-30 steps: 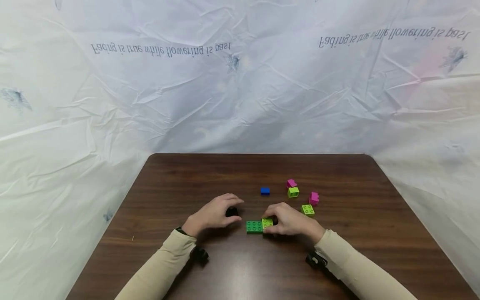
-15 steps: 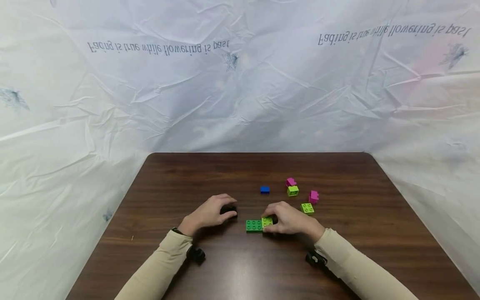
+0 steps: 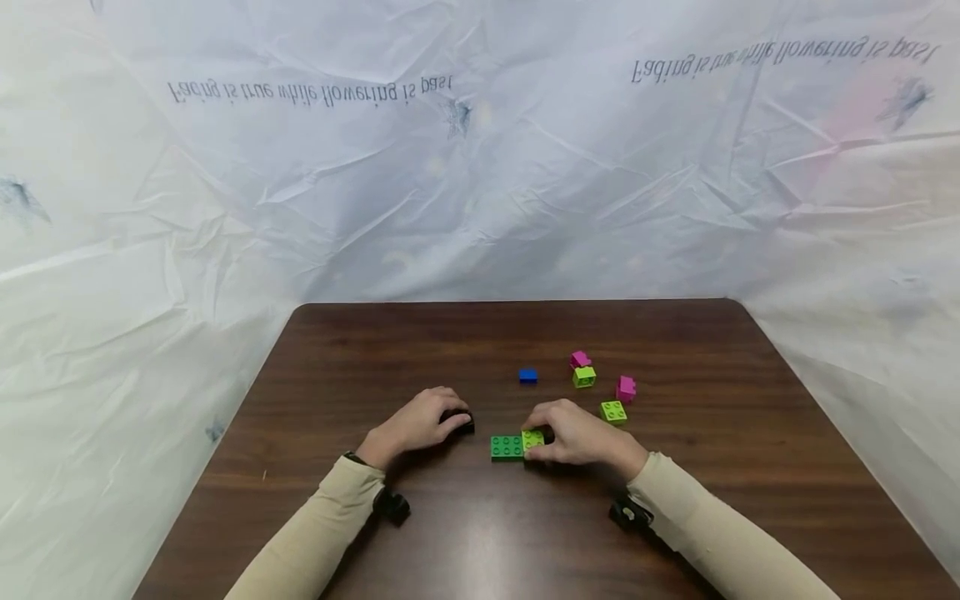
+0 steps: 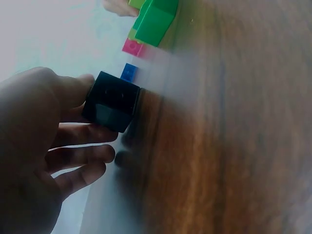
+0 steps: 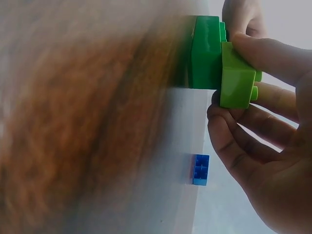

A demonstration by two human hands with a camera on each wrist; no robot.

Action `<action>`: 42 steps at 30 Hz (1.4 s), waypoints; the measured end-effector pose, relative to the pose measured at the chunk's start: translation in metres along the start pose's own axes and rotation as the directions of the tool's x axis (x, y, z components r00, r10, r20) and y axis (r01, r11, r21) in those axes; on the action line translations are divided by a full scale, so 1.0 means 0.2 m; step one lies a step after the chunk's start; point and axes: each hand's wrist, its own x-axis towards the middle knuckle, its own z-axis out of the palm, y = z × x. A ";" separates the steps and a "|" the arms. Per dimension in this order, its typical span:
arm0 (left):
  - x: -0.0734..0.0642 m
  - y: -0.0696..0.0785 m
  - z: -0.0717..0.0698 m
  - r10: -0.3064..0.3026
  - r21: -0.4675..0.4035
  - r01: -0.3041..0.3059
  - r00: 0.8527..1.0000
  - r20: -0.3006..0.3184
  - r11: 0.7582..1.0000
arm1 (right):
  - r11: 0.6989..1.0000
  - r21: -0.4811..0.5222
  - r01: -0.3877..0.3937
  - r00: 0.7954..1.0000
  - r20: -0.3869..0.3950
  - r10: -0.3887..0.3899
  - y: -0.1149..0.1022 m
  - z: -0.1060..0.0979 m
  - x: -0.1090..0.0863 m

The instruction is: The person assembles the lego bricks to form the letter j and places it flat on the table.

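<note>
On the left of the table, my left hand [image 3: 416, 427] pinches a black toy brick [image 4: 112, 100] between thumb and forefinger, its other fingers loosely bent. My right hand [image 3: 577, 435] grips a lime green toy brick [image 5: 237, 78] with its thumb and fingers. That lime brick sits on top of the right end of a longer dark green toy brick [image 3: 506, 447], and overhangs it a little. The green brick's remaining studs are bare. A gap separates the black brick from the green one.
Beyond the hands lie a blue brick [image 3: 528, 377], a pink brick [image 3: 581, 360] against a tipped lime brick [image 3: 584, 377], another pink brick [image 3: 626, 388] and a studs-up lime brick [image 3: 612, 412]. A pale printed sheet [image 3: 480, 208] hangs behind the brown table [image 3: 375, 350].
My left hand has drawn slightly left, away from the green brick, and its fingers have closed on the black brick. The right hand keeps its grip on the lime brick.
</note>
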 end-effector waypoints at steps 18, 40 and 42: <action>-0.02 0.06 -0.01 -0.004 0.048 0.001 0.998 0.061 0.999 | 1.000 0.012 -0.001 1.000 0.020 0.001 0.00 0.00 0.00; -0.01 0.06 -0.04 0.005 -0.004 -0.004 0.999 0.054 1.000 | 1.000 0.008 -0.016 1.000 0.026 0.016 0.00 0.00 0.00; -0.01 0.07 -0.04 0.011 -0.007 -0.010 0.999 0.051 1.000 | 1.000 0.006 -0.012 1.000 0.019 0.012 0.00 0.00 0.00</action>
